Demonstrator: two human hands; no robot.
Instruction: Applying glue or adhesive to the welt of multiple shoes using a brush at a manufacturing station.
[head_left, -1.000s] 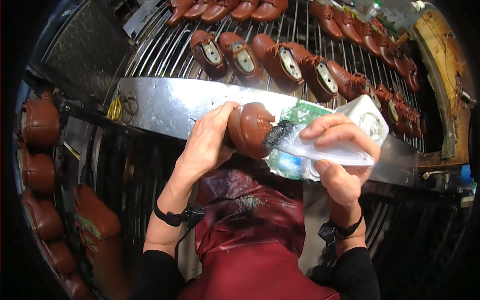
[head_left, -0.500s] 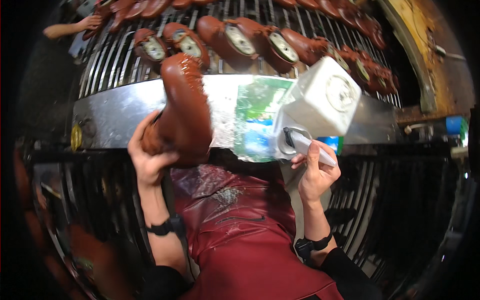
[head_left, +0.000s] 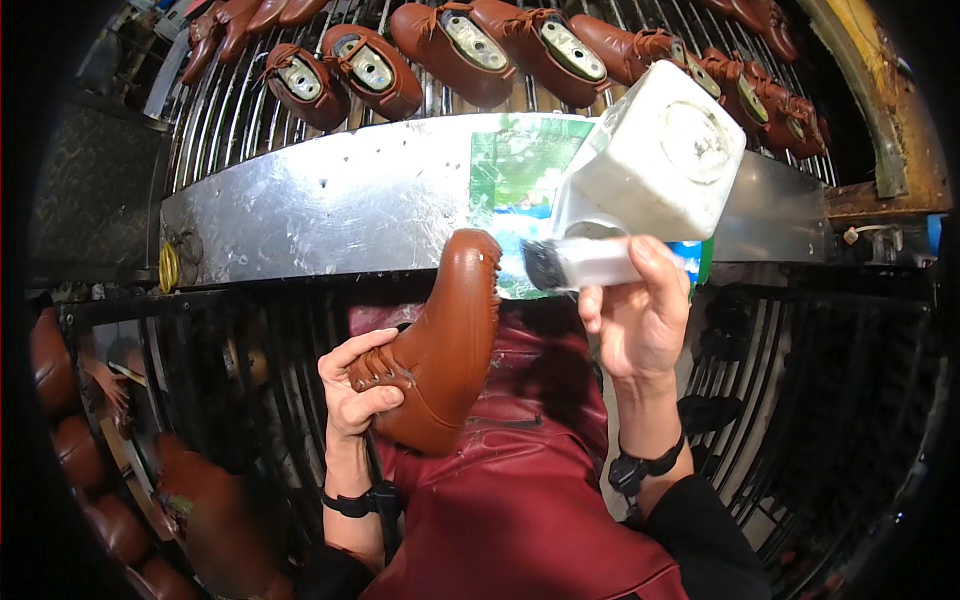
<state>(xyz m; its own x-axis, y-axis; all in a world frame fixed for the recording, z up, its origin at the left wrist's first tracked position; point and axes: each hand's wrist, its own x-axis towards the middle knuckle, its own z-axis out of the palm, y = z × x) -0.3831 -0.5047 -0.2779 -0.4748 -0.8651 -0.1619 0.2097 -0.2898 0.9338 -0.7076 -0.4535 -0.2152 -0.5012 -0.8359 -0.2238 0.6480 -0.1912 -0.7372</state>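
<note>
My left hand [head_left: 358,385] is closed round the laced throat of a brown leather shoe [head_left: 450,350], held toe up over my dark red apron [head_left: 500,500]. Its toe and rough, ragged lower edge face right. In my right hand [head_left: 645,325] is a flat brush [head_left: 595,264] with a pale handle and dark bristles. The bristles point left, a short way from the shoe's toe and apart from it. Just behind the brush, a white plastic jug [head_left: 655,150] with a cut opening lies tilted on the metal ledge; its contents are hidden.
A green and blue plastic sheet [head_left: 520,185] lies under the jug on the metal ledge [head_left: 330,215]. Beyond stands a barred rack with several brown shoes [head_left: 455,50]. At lower left are more brown shoes [head_left: 75,450] and another person's hand [head_left: 112,388]. A wooden post [head_left: 860,90] rises at right.
The brush has come away from the jug's opening and moved left. My left hand has brought the shoe right and nearer to me. Another person's hand at the far left has left the view.
</note>
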